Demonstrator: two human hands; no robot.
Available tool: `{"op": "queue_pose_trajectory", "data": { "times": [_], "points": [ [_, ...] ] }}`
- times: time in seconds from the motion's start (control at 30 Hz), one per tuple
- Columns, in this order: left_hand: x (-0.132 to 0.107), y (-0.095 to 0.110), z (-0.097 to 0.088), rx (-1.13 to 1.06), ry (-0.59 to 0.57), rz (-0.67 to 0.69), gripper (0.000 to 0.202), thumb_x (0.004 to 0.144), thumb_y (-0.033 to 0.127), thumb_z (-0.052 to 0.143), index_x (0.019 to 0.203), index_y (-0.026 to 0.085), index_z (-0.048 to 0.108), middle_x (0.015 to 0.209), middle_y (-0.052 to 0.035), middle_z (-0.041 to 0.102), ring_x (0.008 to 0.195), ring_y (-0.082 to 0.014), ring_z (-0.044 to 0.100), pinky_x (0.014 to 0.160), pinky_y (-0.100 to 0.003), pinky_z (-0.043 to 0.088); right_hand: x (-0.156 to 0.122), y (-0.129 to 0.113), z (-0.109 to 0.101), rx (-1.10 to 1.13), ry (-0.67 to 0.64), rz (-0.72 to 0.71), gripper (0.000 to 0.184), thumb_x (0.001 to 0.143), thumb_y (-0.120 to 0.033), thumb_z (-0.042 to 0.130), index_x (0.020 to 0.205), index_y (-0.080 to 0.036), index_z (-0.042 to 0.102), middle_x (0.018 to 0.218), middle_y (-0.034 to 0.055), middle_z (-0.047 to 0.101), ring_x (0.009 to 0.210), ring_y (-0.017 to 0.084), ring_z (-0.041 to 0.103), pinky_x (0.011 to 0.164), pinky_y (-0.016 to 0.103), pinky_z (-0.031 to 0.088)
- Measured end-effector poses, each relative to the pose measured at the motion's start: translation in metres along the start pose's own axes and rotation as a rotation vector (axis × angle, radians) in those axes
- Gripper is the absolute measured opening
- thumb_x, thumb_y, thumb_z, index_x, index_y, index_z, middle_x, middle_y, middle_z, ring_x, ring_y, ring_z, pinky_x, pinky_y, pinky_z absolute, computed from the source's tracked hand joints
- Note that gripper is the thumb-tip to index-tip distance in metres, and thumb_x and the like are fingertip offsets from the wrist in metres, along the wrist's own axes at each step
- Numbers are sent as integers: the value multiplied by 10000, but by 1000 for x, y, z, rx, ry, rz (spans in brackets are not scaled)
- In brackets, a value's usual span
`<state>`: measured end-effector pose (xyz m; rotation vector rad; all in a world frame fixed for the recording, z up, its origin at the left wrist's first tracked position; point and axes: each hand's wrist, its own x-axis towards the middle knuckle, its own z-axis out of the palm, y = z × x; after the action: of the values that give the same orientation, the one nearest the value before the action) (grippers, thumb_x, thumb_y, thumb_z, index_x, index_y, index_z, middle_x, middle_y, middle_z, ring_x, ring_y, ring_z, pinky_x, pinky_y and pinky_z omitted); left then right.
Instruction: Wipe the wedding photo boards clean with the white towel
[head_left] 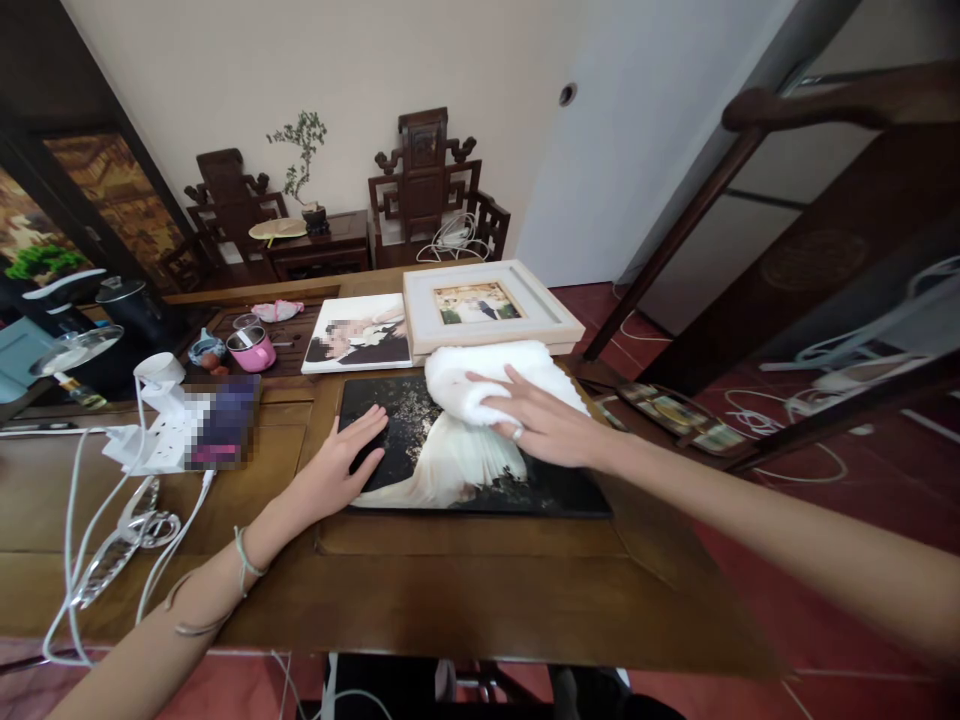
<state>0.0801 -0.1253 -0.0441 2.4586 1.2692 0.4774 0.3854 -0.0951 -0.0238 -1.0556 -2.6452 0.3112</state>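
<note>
Photo panel [457, 470] flat on wooden table, center of frame

Surface: The wooden table [480, 585] is brown and glossy, with inset panels, and spans the lower frame. The photo panel lies on it, showing a pale dress against a dark ground.

Hands: The left hand [349, 462] rests on the panel's left edge, spread and nearly flat, grasping nothing. The right hand [536, 418] has its fingers partly bent around a fold of white cloth [457, 378] at the panel's upper right area.

Adjacent items: A white-edged print [375, 350] and a pale frame [559, 315] lie just above the panel in the frame. A pink cup [255, 352] stands left of the print; a white power strip [169, 440] with cables lies at left.

Room: Two carved dark chairs [424, 165] and a potted plant [302, 165] stand before a plain wall [480, 60], upper center and upper left. Red flooring [810, 535] shows at right.
</note>
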Motion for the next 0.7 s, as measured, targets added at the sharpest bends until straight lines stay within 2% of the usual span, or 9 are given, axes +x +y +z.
{"op": "queue_pose_trajectory", "data": {
  "times": [0.07, 0.13, 0.23, 0.37, 0.47, 0.57, 0.7],
  "points": [
    [0, 0, 1, -1, -2, -6, 467, 965, 308, 362, 1418, 196, 379, 1496, -103, 362, 1409, -227, 279, 1137, -563, 150, 5, 3, -1, -16, -3, 22, 299, 860, -141, 365, 1018, -155, 618, 1383, 174, 498, 1399, 285, 237, 1111, 638, 131],
    [-1, 1, 1, 6, -5, -12, 467, 967, 305, 354, 1419, 193, 375, 1499, -106, 356, 1412, -225, 272, 1137, -564, 145, 1, -5, 1, -26, -22, 33, 293, 838, -129, 387, 1009, -141, 625, 1430, 193, 433, 1402, 296, 217, 1106, 642, 132],
    [-1, 2, 2, 19, -7, -19, 463, 968, 297, 345, 1419, 196, 375, 1498, -107, 358, 1413, -223, 271, 1136, -567, 139, -19, -34, 8, -26, -43, 16, 287, 784, -102, 423, 972, -136, 637, 1487, 189, 334, 1409, 319, 181, 1097, 661, 119],
    [-1, 3, 3, 29, -4, -20, 455, 970, 295, 336, 1413, 200, 384, 1499, -106, 357, 1412, -223, 273, 1134, -572, 139, -54, -84, 20, 19, -71, -41, 244, 731, -90, 451, 866, -169, 639, 1507, 122, 318, 1423, 325, 109, 1088, 691, 78],
    [-1, 2, 3, 32, -5, -16, 452, 975, 301, 326, 1411, 197, 385, 1503, -105, 350, 1415, -218, 269, 1137, -566, 138, -66, -104, 22, 35, -88, -72, 224, 706, -83, 461, 814, -179, 632, 1519, 98, 299, 1424, 327, 100, 1091, 685, 81],
    [-1, 2, 3, 30, -18, -12, 461, 985, 314, 307, 1431, 205, 346, 1526, -96, 302, 1427, -208, 235, 1139, -561, 140, -54, -97, 18, 26, -132, -48, 244, 732, -110, 474, 886, -177, 651, 1506, 115, 323, 1416, 335, 145, 1078, 692, 121],
    [-2, 3, 2, 25, -18, -11, 471, 991, 303, 298, 1453, 211, 300, 1551, -94, 236, 1442, -204, 179, 1141, -544, 147, -13, -60, 12, -56, -99, -33, 314, 773, -126, 482, 1035, -164, 650, 1503, 144, 320, 1410, 346, 169, 1050, 710, 148]
  ]
}}
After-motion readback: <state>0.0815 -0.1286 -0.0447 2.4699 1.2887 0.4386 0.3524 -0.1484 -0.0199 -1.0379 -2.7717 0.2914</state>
